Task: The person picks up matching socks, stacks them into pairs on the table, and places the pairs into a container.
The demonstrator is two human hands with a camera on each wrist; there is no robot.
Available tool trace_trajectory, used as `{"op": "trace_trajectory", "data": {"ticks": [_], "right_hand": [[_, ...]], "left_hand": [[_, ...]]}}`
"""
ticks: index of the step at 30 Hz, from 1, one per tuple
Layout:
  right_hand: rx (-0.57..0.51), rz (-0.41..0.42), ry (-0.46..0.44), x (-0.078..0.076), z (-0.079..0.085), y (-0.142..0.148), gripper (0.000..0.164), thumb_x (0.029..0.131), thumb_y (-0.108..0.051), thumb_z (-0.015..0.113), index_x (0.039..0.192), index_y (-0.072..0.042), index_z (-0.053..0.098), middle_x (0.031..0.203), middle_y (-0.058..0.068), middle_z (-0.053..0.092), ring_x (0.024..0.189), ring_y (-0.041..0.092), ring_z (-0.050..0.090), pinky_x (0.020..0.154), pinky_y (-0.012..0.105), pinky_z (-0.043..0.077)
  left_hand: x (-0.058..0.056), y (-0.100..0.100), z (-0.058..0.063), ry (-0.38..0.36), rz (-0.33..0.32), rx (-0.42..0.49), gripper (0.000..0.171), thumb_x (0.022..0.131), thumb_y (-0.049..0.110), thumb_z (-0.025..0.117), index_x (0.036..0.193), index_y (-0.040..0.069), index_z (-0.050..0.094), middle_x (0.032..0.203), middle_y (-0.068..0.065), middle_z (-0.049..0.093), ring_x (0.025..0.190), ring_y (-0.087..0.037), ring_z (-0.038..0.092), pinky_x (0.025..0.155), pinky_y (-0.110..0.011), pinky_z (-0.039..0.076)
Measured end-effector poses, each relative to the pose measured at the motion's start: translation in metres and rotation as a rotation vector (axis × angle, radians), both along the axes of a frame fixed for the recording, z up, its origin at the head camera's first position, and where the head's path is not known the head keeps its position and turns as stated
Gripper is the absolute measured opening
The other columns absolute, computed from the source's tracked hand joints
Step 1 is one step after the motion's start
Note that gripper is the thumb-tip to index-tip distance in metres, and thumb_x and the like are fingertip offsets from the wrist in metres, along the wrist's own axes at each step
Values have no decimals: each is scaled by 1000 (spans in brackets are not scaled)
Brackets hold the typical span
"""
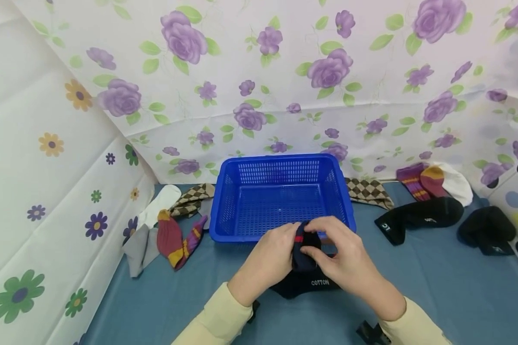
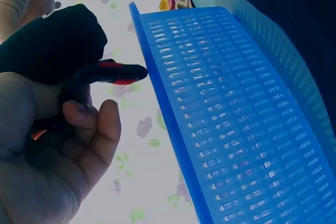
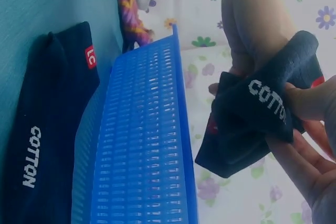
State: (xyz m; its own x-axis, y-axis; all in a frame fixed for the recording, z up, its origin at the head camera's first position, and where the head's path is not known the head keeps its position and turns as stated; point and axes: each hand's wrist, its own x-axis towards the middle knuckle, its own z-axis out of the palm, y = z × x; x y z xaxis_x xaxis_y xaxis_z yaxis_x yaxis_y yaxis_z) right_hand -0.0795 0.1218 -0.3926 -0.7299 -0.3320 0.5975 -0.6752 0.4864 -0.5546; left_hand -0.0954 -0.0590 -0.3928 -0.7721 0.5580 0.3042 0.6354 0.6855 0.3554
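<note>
Between my two hands a dark navy sock with a red patch (image 1: 301, 261) is held up in front of the basket, bunched and partly folded. My left hand (image 1: 271, 254) grips its left side, with the fingers curled. On the other side my right hand (image 1: 347, 251) pinches it between thumb and fingers. White COTTON lettering shows on the held sock (image 3: 257, 103) in the right wrist view. Beneath the hands another dark sock (image 1: 298, 286) lies flat on the table, also lettered COTTON; the right wrist view shows its red LC label.
A blue plastic basket (image 1: 217, 237) stands just beyond my hands. To its left lie white (image 1: 164, 200), grey (image 1: 140, 249), maroon-and-yellow (image 1: 169, 235) and checkered socks (image 1: 192, 199). On the right are a checkered sock (image 1: 370, 191), striped sock (image 1: 412, 179) and black socks (image 1: 423, 214). Flowered sheets wall the table.
</note>
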Motion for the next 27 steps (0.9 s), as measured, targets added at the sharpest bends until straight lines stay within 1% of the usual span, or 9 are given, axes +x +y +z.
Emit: {"op": "trace_trajectory", "data": {"ticks": [3,5,9,11,14,18,20,24,27], "right_hand": [[26,-23,26,-4,3,-1,74,68,-6,82,133,-16,49,132,3,47,101,9,53,66,20,53],[61,-28,59,-6,4,0,77,68,-7,83,136,-18,49,135,3,46,101,9,52,68,20,51],[79,-18,121,-9,4,2,56,71,-9,81,122,-21,62,122,-3,61,106,11,54,83,18,46],[42,-25,137,-9,3,3,43,72,-7,79,111,-21,69,112,-5,66,106,12,56,91,18,43],[-52,-60,129,-9,4,7,33,73,-2,77,101,-19,72,103,-3,69,100,14,59,90,17,43],[-159,-120,52,-9,6,17,30,77,0,74,100,-18,69,100,0,70,96,9,64,84,13,47],[-218,-144,-5,-9,6,23,28,79,3,70,101,-14,65,101,3,70,94,6,65,81,12,49],[-314,-184,-134,-10,4,37,25,83,8,63,102,-7,60,102,7,70,93,5,65,71,13,51],[-324,-209,-206,-10,4,42,24,86,2,61,106,-12,61,104,1,69,93,6,65,60,16,48]], "left_hand": [[-2,1,3,13,-8,-57,27,91,27,61,114,15,55,91,4,62,82,-7,62,76,-24,53],[-3,0,4,28,-15,-86,32,90,27,63,118,14,55,94,3,63,85,-8,62,78,-25,53],[-3,-2,4,75,-13,-109,26,88,27,65,110,16,59,93,5,62,84,-8,58,77,-24,52],[-4,-5,3,86,-18,-90,22,88,28,64,107,17,61,94,6,60,86,-7,55,77,-23,51],[-6,-9,2,75,-21,-43,17,88,26,64,104,20,63,95,9,58,89,-6,51,80,-23,49],[-9,-21,2,6,27,15,18,87,13,58,103,21,63,101,9,61,97,-7,53,86,-27,49],[-10,-29,3,-36,60,23,21,88,10,55,103,21,63,102,8,63,95,-7,56,85,-28,50],[-12,-41,3,-105,109,30,19,93,15,54,108,21,63,104,6,66,83,-4,59,78,-26,52],[-14,-46,5,-128,125,54,18,94,19,55,109,22,63,104,6,66,78,-2,57,74,-24,52]]}}
